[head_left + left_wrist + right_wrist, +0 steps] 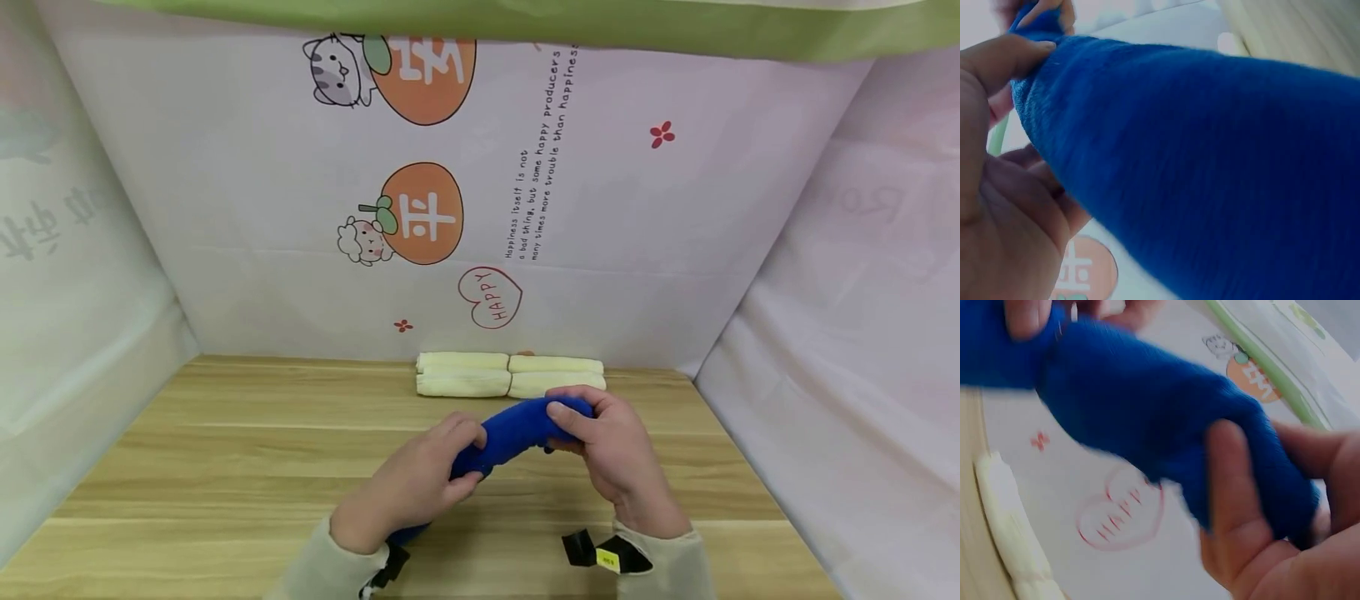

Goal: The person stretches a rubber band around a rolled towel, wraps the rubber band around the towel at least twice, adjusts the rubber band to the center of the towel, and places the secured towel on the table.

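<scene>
Both hands hold up a rolled blue towel, which bends in an arc above the table. My right hand grips its right end, thumb on top. Farther along, my left hand holds the roll between thumb and fingers, and a piece of blue cloth shows below the left wrist. The right wrist view shows the towel narrowing near the left fingers; whether a band sits there I cannot tell. In the left wrist view the towel widens toward the camera.
Two cream rolled towels, each with a thin dark band about its middle, lie side by side against the printed back wall. White cloth walls flank the wooden table left and right.
</scene>
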`<state>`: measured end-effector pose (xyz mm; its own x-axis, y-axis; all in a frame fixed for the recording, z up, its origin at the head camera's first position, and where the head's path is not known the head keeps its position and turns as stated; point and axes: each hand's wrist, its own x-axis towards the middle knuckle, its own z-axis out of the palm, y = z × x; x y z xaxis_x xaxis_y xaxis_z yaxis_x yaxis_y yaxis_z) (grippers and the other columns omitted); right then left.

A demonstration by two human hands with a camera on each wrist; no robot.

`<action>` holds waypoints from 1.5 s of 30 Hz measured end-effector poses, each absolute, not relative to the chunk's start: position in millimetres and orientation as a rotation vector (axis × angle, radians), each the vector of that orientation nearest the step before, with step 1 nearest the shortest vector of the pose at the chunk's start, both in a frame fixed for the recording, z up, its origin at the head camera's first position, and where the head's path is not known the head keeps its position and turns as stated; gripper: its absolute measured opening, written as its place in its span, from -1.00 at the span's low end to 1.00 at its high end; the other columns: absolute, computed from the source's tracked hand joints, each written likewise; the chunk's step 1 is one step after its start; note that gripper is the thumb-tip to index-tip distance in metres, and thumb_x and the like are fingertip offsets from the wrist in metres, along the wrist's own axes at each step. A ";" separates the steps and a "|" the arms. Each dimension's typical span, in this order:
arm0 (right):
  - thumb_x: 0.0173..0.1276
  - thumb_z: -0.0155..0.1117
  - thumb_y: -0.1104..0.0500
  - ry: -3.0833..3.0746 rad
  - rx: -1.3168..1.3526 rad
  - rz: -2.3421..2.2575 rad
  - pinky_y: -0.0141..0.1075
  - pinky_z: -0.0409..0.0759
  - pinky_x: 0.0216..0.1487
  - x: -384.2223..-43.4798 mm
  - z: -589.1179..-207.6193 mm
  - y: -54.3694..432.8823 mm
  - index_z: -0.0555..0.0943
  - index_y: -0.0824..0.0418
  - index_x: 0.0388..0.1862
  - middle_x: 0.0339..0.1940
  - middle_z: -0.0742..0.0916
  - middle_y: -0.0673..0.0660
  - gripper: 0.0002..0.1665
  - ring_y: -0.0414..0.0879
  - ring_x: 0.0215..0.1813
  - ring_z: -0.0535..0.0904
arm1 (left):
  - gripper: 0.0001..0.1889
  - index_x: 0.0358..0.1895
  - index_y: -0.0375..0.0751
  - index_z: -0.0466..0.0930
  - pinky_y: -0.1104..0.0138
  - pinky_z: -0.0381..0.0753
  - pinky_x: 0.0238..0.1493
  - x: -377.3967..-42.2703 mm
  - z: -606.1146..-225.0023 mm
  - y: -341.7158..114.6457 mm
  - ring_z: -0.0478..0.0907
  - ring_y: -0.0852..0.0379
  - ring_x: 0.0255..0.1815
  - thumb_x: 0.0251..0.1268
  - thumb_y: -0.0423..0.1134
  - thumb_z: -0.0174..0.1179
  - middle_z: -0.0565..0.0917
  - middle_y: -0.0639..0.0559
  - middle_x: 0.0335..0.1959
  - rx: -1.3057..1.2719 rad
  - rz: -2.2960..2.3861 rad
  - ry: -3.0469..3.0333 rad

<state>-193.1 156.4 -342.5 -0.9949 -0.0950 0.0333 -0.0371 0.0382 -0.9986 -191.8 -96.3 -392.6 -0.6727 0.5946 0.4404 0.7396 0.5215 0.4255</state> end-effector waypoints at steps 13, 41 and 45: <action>0.21 0.53 0.13 2.822 -1.059 -1.352 -0.03 0.52 0.10 -197.1 -352.9 175.1 0.62 -0.14 0.22 0.29 0.53 -0.11 -0.42 0.01 0.26 0.47 | -0.64 0.13 0.00 0.38 0.21 0.53 -0.05 -200.6 -384.5 -122.7 0.53 0.12 -0.14 0.33 -0.35 0.20 0.54 0.10 0.01 -1.137 -1.317 -2.635; 0.25 0.46 0.32 2.254 -0.301 -2.189 -0.14 0.67 -0.15 -193.7 -346.8 160.7 0.64 0.49 -0.04 -0.03 0.59 0.33 -0.65 0.10 -0.15 0.63 | -0.73 0.01 -0.15 0.67 0.27 0.58 0.04 -205.7 -400.5 -109.6 0.58 0.14 0.08 0.25 -0.33 0.39 0.65 0.04 0.06 -1.315 -1.099 -2.288; 0.28 0.39 0.42 2.049 -0.323 -2.330 -0.18 0.68 -0.19 -194.1 -348.8 157.1 0.61 0.55 -0.08 -0.06 0.57 0.33 -0.73 0.05 -0.22 0.64 | -0.79 -0.07 -0.16 0.65 0.29 0.57 0.06 -206.9 -403.8 -107.2 0.58 0.15 0.06 0.26 -0.32 0.39 0.64 0.04 0.04 -1.332 -1.070 -2.266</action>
<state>-194.1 157.1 -348.8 -0.9783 -0.1525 0.1403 -0.1195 -0.1374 -0.9833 -206.9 -107.2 -403.8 -0.5242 0.6195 0.5843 0.8448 0.2919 0.4484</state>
